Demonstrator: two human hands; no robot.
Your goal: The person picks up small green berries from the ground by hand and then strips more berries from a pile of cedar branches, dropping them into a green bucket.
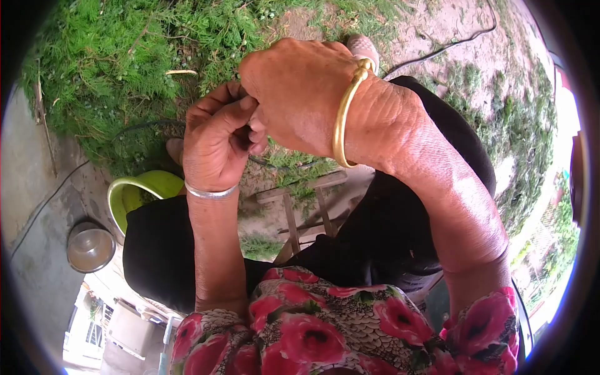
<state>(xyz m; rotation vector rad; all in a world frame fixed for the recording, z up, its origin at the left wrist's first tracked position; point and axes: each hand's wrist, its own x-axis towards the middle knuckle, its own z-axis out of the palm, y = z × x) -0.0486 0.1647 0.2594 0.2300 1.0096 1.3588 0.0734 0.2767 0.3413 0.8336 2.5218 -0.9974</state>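
Observation:
Both hands are raised close together in front of me, over the ground. My left hand (215, 140) wears a silver bangle (212, 194), and its thumb and fingers are pinched closed. Against its fingertips is my right hand (297, 97), seen from the back, with curled fingers and a gold bangle (341, 122) at the wrist. Whatever lies between the fingers is hidden by the right hand. Behind and below the hands spreads a heap of cut green conifer branches (119, 69), nearest to the left hand.
A lime-green tub (115, 200) stands by my left knee, partly covered by dark cloth. Further left is a metal bowl (91, 247) on concrete. A wooden frame (290, 215) lies between my legs. Black cable (437, 51) crosses the ground, and a shoe (362, 47) shows beyond my right hand.

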